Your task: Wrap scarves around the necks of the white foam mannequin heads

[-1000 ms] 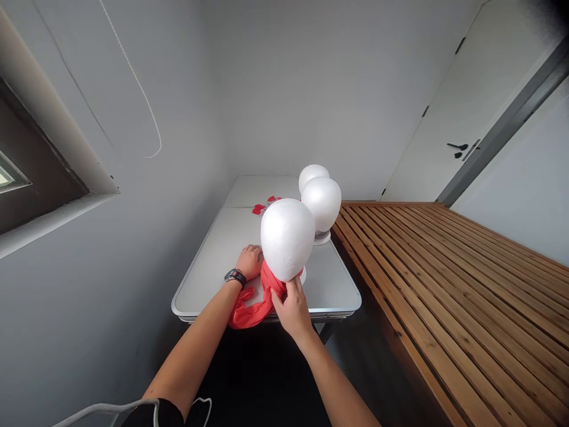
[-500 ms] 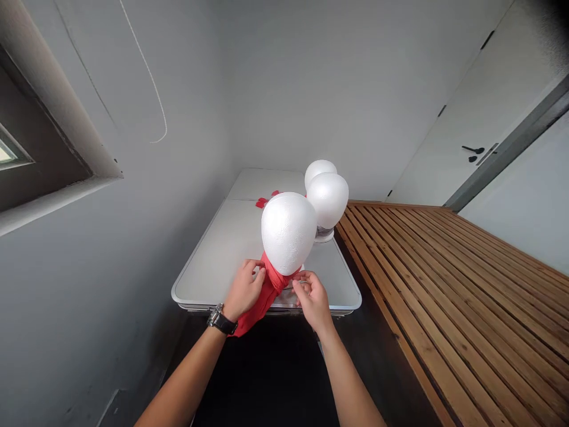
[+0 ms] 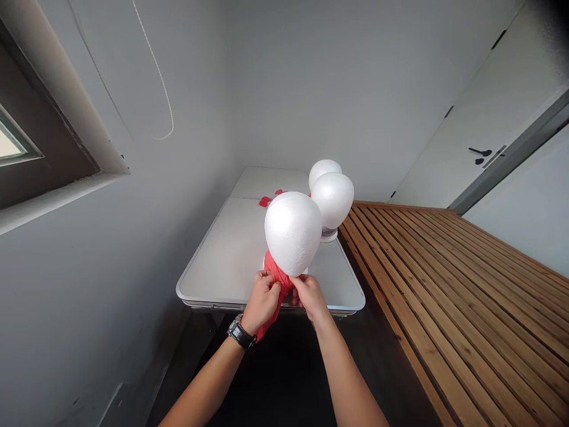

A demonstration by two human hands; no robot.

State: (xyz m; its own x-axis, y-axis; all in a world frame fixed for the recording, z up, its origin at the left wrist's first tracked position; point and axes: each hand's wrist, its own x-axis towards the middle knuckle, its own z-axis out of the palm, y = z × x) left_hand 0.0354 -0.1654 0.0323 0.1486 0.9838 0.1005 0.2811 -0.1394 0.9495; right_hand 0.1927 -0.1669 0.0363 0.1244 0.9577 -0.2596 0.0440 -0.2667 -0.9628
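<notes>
A white foam mannequin head (image 3: 293, 231) stands near the front edge of the table, with a red scarf (image 3: 276, 271) around its neck. The scarf's tail hangs down over the table edge, partly behind my left wrist. My left hand (image 3: 263, 299), wearing a black-strapped watch (image 3: 241, 332), pinches the scarf at the front left of the neck. On the other side, my right hand (image 3: 310, 296) grips the scarf just under the head, thumb on top; its other fingers are partly hidden below.
Two more foam heads, a nearer one (image 3: 332, 198) and a farther one (image 3: 325, 169), stand at the table's right side. Small red cloth pieces (image 3: 265, 201) lie behind the front head. The white table (image 3: 217, 255) has a slatted wooden bench (image 3: 444, 284) at its right and a wall at its left.
My left hand has moved right and slightly down, onto the scarf at the neck. My right hand has shifted left and closed on the cloth. The view has turned slightly.
</notes>
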